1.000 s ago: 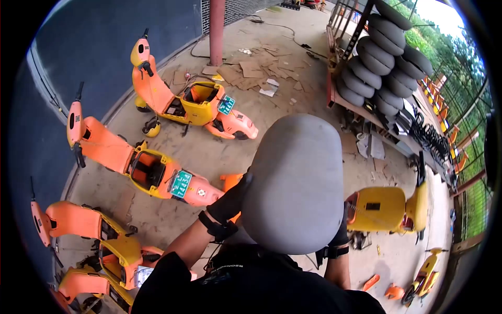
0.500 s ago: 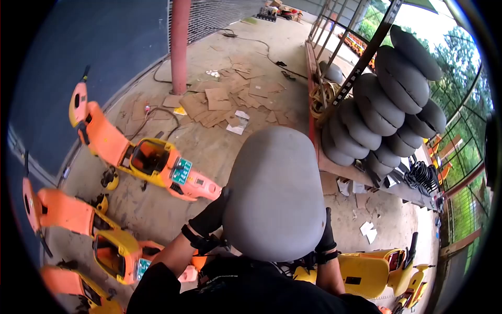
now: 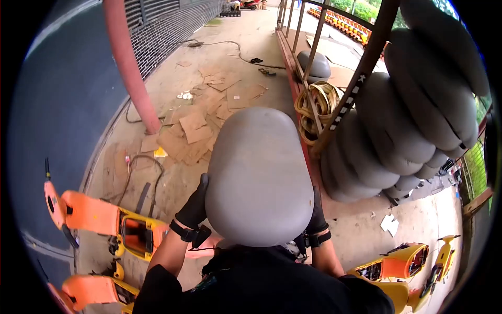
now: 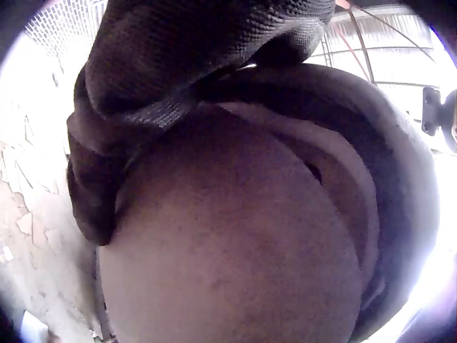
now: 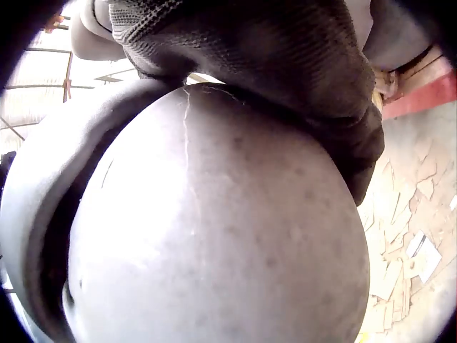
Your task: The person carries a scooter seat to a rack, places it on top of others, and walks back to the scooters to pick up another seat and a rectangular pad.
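"Nearer than half a second ago, the stack of grey seats (image 3: 389,123) now looms just to the right of the grip, and the orange scooters (image 3: 94,212) on its left have slid lower in view."

"And the grip itself?"

"Left hand (image 3: 192,206) and right hand (image 3: 317,213), both gloved, hold one grey seat (image 3: 259,178) between them, a hand on each side. Fingers curl round its edges in the wrist views."

"So where is that seat?"

"Up off the floor (image 3: 355,230), in front of the dark shirt (image 3: 282,282), narrower end pointing away. Close behind its rounded face the left wrist view shows another grey rim (image 4: 407,171); I can't tell whether that's a second seat."

"What lies ahead of the grip?"

"Cardboard scraps (image 3: 193,128) spread over the floor, with a red pillar (image 3: 128,68) to their left. Ahead and rightward, a tan coil (image 3: 319,102) lies beside a slanted dark post (image 3: 366,78), and a lone grey seat (image 3: 314,65) sits farther off."

"Anything back toward the person?"

"White paper (image 3: 389,224) lies to the right of the grip, and a yellow scooter (image 3: 405,264) stands below that, nearer the person's right arm."
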`<state>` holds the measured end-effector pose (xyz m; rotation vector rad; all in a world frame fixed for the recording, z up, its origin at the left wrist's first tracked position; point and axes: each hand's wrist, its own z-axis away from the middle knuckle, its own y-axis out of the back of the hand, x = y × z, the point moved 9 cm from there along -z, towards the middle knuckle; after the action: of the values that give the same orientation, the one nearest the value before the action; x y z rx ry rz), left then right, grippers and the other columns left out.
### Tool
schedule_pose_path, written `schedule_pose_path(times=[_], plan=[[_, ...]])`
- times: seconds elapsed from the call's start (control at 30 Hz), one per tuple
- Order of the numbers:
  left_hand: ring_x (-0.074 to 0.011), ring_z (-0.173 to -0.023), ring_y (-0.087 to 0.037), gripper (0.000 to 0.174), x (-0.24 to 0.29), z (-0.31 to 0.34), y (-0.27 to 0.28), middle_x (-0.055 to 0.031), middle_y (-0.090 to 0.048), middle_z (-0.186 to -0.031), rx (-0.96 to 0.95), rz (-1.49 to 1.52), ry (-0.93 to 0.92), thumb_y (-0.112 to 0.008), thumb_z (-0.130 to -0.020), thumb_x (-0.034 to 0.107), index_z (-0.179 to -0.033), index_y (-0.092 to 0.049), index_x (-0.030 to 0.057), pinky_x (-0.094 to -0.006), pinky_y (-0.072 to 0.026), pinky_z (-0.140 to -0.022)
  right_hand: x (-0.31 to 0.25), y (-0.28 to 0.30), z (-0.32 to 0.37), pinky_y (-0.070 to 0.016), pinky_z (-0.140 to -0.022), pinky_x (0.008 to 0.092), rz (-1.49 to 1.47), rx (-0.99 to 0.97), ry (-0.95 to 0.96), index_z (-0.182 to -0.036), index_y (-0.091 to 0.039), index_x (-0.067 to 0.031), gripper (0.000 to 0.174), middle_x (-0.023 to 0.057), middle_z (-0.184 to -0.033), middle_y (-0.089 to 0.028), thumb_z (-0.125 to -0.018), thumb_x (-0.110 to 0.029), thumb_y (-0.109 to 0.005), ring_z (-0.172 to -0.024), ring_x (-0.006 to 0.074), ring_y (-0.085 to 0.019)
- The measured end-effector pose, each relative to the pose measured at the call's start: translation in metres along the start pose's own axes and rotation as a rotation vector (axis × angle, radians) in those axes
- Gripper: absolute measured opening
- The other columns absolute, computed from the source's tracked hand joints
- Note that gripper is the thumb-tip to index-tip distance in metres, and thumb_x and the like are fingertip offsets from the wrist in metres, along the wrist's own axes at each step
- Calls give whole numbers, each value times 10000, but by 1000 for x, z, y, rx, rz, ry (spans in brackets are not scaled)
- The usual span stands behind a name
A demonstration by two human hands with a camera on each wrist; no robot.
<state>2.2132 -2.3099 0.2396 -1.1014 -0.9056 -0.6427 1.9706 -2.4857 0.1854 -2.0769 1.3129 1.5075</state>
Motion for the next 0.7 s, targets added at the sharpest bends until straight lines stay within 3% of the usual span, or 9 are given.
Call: schedule_pose_path(times=[0.1, 0.2, 0.33, 0.47, 0.5, 0.53, 0.6, 0.63, 0.7], plan=[[-142, -1031, -477, 645, 23, -54, 19, -70, -503, -1160, -20, 91, 18, -214, -910, 533, -1272, -383, 27, -269, -391, -887, 54, -23, -51, -370, -928, 363, -430, -63, -331, -1214, -403, 46, 404, 173, -1174, -501, -859, -126, -491, -1057, 306, -489], [-142, -1024, -483, 654, 56, -110, 42, -70, -511, -1153, 21, -19, -18, -213, -905, 543, -1264, -391, 26, -268, -394, -883, 63, -29, -112, -376, -916, 357, -384, -39, -295, -1237, -387, 27, 452, 186, -1176, -489, -826, -109, -514, -1062, 306, -485], [-140, -1016, -489, 643, 93, -199, 72, -64, -527, -1130, -84, -63, 13, -204, -913, 531, -1255, -401, 23, -265, -398, -872, 112, -53, -185, -393, -882, 346, -743, 147, -390, -1199, -401, 18, 434, 193, -1111, -482, -806, -113, -532, -1011, 300, -494], [-137, -996, -493, 623, 122, -312, 127, -62, -531, -1113, -149, -123, 7, -197, -923, 511, -1247, -409, 22, -261, -400, -860, 121, -64, -280, -395, -876, 310, -615, 205, -261, -1212, -387, 9, 402, 148, -1136, -488, -845, -92, -515, -1013, 216, -494], [-136, -982, -494, 618, 131, -340, 136, -63, -535, -1098, -186, -129, -27, -197, -927, 503, -1239, -415, 17, -260, -401, -856, 33, -56, -318, -386, -891, 305, -124, 204, 67, -1250, -361, 3, 424, 137, -1183, -475, -854, -59, -499, -1056, 202, -478], [-135, -967, -496, 613, 143, -365, 142, -64, -538, -1083, -224, -136, -60, -196, -930, 496, -1231, -421, 12, -260, -402, -852, 37, -60, -338, -386, -891, 305, -115, 217, 73, -1250, -361, 3, 424, 137, -1183, -475, -854, -59, -499, -1056, 202, -478], [-130, -946, -494, 602, 176, -406, 135, -66, -542, -1059, -214, -22, 22, -198, -935, 485, -1216, -433, 8, -259, -403, -843, 76, -68, -367, -374, -914, 303, -641, 241, -178, -1285, -334, -5, 427, 134, -1226, -456, -896, -129, -459, -1089, 203, -462], [-130, -939, -498, 598, 179, -432, 146, -66, -547, -1051, -276, -156, 5, -198, -937, 481, -1209, -439, 6, -259, -408, -834, 82, -68, -378, -374, -914, 303, -632, 256, -190, -1285, -334, -5, 427, 134, -1226, -456, -896, -129, -459, -1089, 203, -462], [-130, -933, -502, 594, 189, -470, 145, -66, -552, -1044, -353, -290, -6, -198, -939, 476, -1202, -446, 4, -258, -412, -826, 107, -70, -400, -354, -943, 305, -927, 353, -313, -1305, -323, -27, 450, 106, -1253, -439, -935, -281, -345, -1111, 189, -447]])
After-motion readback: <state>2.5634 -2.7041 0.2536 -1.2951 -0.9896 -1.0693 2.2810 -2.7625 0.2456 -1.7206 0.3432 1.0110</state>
